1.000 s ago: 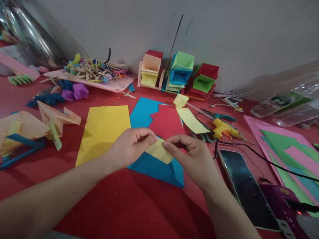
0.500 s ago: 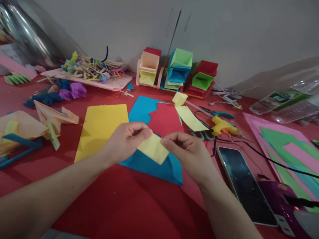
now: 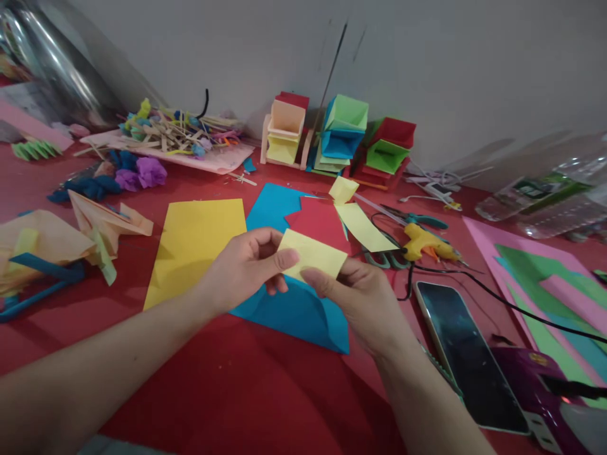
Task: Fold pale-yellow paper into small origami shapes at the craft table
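Note:
A small pale yellow paper piece [image 3: 315, 254] is held up above the red table between both hands. My left hand [image 3: 246, 268] pinches its left edge with thumb and fingers. My right hand [image 3: 365, 300] grips its lower right side, thumb on top. Under the hands lies a blue sheet [image 3: 294, 309], with a red sheet [image 3: 318, 221] overlapping its far side. A large yellow sheet [image 3: 196, 243] lies flat to the left of my left hand.
A phone [image 3: 467, 354] and black cable lie right of my right hand. A yellow glue gun [image 3: 424, 243], scissors [image 3: 417, 220] and yellow strips [image 3: 363, 224] sit beyond. Folded paper boxes [image 3: 341, 136] line the wall. Sticks and crepe flowers [image 3: 142, 172] lie far left; pink and green sheets [image 3: 545, 272] right.
The yellow piece has been turned and lifted from a low, tilted hold to a flatter one facing up. Both hands stay pinched on it and have shifted only slightly.

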`<state>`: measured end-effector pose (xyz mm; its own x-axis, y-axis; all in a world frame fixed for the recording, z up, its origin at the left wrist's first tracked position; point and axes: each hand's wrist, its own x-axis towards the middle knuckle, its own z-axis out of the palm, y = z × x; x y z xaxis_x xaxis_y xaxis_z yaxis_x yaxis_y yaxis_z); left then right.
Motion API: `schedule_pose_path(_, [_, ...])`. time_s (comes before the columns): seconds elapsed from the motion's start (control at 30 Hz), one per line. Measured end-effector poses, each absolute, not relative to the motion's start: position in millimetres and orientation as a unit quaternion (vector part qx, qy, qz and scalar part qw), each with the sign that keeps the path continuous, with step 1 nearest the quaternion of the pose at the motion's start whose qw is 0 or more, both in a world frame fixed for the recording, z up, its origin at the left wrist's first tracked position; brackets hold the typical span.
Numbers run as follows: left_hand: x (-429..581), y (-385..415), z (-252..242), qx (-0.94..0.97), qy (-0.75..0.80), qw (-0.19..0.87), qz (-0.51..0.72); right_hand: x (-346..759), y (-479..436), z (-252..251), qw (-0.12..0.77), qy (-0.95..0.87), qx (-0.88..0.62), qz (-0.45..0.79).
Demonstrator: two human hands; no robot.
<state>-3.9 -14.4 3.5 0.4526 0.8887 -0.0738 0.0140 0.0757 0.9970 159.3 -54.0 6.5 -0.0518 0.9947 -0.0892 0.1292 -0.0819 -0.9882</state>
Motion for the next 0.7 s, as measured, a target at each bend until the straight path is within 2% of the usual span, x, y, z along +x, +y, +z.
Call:
schedule_pose_path(0.13, [-8,-7,3,0.59,0.382,0.651,0.286,164,-52,7,0.435,-0.532,-0.526,0.501])
schedule_pose_path(0.7, [-5,-13,2,0.617,0.365,0.618,0.322,157,-53,7,0.449,-0.5,-0.472,0.571])
